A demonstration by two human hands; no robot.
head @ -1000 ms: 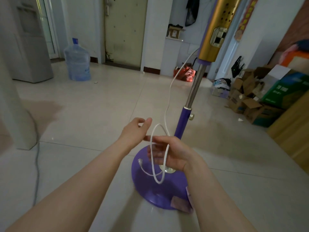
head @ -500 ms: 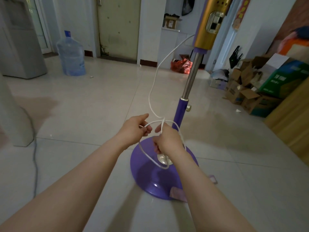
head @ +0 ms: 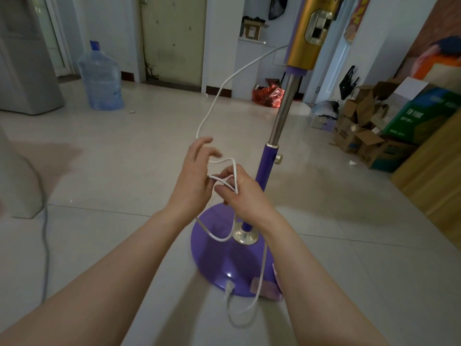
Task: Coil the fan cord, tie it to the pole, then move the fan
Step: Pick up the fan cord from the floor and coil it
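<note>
Pale floor tiles run back to a water jug and a heap of cardboard boxes, and on them stands the fan, its purple base just under the wrists and its pole rising just beyond the right knuckles. The white cord drops from the gold housing to the fingertips of the left hand, whose fingers are spread fairly wide, the upper ones loose in the air while the lower ones touch the strands. The right hand is pinched narrow, thumb and forefinger holding a couple of loops gathered between the two hands. Below the right palm the slack hangs down past the base to the floor, where what looks like the plug rests at the base's near edge, though blur makes that uncertain. By my reading the coiling step is in hand and only partly done, since a good length is loose both above and below the fingers. The next move likely calls for the left fingers to lay another turn into the right hand's pinch, keeping the loops even, before any tying to the pole can start.
</note>
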